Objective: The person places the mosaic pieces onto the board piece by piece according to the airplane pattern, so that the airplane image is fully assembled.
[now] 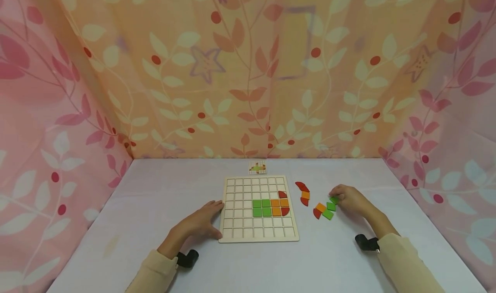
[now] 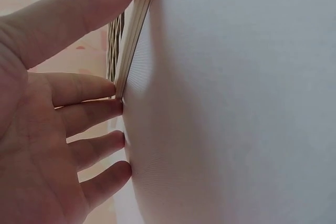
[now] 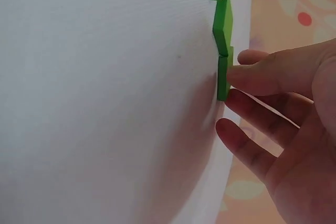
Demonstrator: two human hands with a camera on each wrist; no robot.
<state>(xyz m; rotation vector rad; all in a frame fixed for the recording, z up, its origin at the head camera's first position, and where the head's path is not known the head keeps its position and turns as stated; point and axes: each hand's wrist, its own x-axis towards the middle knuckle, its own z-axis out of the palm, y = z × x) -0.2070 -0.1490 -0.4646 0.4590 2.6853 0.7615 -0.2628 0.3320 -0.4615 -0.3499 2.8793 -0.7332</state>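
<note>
A wooden grid board [image 1: 236, 228] lies flat on the table. My left hand [image 1: 201, 219] touches its left edge with outstretched thumb and fingers; in the left wrist view the thumb [image 2: 79, 14] meets the board's side [image 2: 137, 30]. On the board sit several green square tiles [image 1: 261, 208], several orange ones [image 1: 280, 207] and two red quarter-round tiles [image 1: 282, 194]. Right of the board, my right hand [image 1: 348, 198] pinches a green square tile [image 3: 222, 77] at table level between thumb and fingers. Two more green tiles [image 1: 327, 214] lie next to it.
Near the right hand lie an orange tile [image 1: 320, 207] and a red one [image 1: 317, 213]. Closer to the board are red tiles [image 1: 301, 186] around an orange one [image 1: 305, 195]. A small pattern card [image 1: 257, 167] lies behind the board. Patterned curtains [image 1: 248, 69] border the table.
</note>
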